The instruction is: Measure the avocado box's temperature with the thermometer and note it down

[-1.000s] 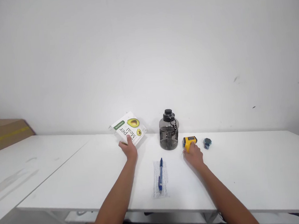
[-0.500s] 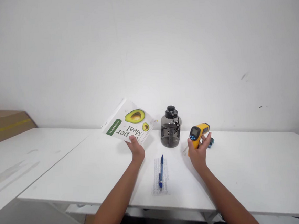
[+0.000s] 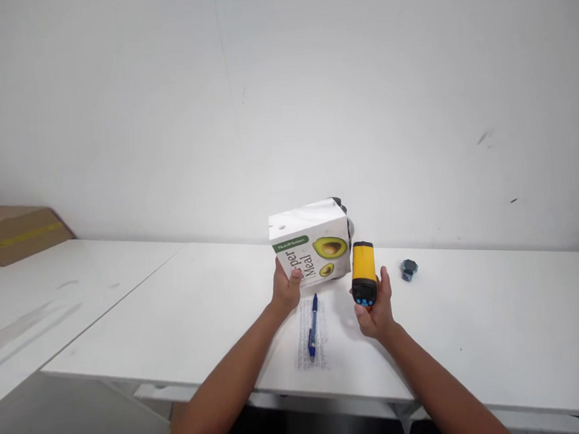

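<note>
My left hand (image 3: 287, 287) grips a white box (image 3: 316, 245) by its lower left corner, thumb on the front. Avocado pictures and a green label mark the box, which is held tilted above the table. Behind it, the dark bottle (image 3: 339, 204) is mostly hidden; only its cap and right edge show. My right hand (image 3: 377, 310) is closed around a yellow and black infrared thermometer (image 3: 364, 268), its blue-buttoned end turned toward me. Below and between the hands, a blue pen (image 3: 313, 329) lies on a strip of bubble wrap (image 3: 304, 349).
A small dark blue-green object, possibly a watch (image 3: 408, 269), lies right of my right hand. At the far left a cardboard box (image 3: 17, 232) with yellow tape sits on the white table (image 3: 498, 321). The wall (image 3: 280, 97) rises behind the table's back edge.
My left hand has moved right and turned the white box, which now covers most of the bottle. My right hand has shifted slightly left and rotated the thermometer, leaving the small dark object uncovered.
</note>
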Demonstrator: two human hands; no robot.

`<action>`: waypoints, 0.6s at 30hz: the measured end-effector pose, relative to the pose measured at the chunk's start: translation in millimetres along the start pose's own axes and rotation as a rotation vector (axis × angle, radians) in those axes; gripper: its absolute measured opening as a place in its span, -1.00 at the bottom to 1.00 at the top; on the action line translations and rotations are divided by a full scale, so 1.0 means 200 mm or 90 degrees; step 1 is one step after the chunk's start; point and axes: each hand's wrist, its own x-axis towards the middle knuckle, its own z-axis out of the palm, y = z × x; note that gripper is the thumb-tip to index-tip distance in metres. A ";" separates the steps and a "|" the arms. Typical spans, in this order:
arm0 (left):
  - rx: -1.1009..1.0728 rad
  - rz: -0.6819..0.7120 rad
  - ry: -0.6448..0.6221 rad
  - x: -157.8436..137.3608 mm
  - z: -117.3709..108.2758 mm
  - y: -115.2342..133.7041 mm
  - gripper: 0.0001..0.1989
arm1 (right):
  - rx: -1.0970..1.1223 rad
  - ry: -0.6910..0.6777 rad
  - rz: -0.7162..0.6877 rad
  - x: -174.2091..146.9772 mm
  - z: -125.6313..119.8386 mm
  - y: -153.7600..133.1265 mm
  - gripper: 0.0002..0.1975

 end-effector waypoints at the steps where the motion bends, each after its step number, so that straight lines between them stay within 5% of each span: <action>1: 0.001 0.005 -0.017 0.00 0.00 0.00 -0.30 | 0.006 -0.004 -0.026 -0.01 0.01 0.00 -0.06; 8: 0.005 -0.008 -0.084 0.01 -0.05 0.04 -0.14 | -0.050 -0.030 -0.137 -0.04 0.03 -0.01 -0.15; 14: -0.022 -0.100 -0.040 0.03 -0.07 0.09 0.06 | -0.051 -0.029 -0.229 -0.02 0.02 -0.03 -0.23; 18: -0.012 -0.086 -0.032 0.03 -0.07 0.09 0.04 | -0.064 -0.058 -0.236 0.02 -0.02 -0.06 -0.23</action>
